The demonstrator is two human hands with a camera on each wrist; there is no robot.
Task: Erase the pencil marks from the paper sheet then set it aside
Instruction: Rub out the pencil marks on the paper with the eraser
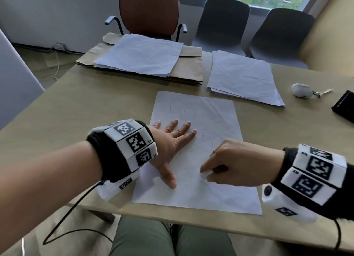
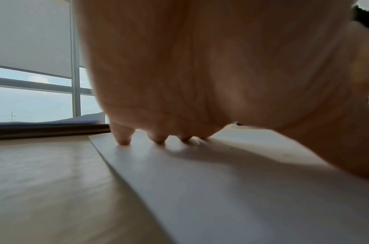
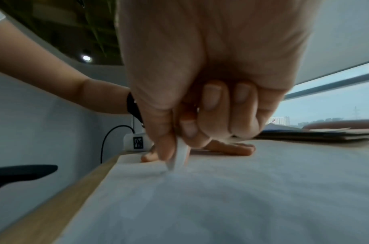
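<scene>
Two hands are working at a tan table [image 1: 80, 110], where a person is sitting with three chairs standing along the far side. Lying near the front edge is the paper sheet [image 1: 216, 190], with faint pencil marks [image 1: 210, 135] showing on its upper and middle parts. Farther back, one stack of blank sheets [image 1: 241, 77] is resting beside another stack lying on brown envelopes [image 1: 189, 68]. Pressing flat on the sheet's left side is the left hand [image 1: 172, 139], fingers straight and spread. Nearer the front edge and well apart from it, the right hand [image 1: 235, 163] is pinching a white eraser [image 1: 206, 173] between thumb and curled fingers, its tip touching the paper. Off to the right, a small white case [image 1: 300, 90] is sitting near a black device [image 1: 344, 106].
</scene>
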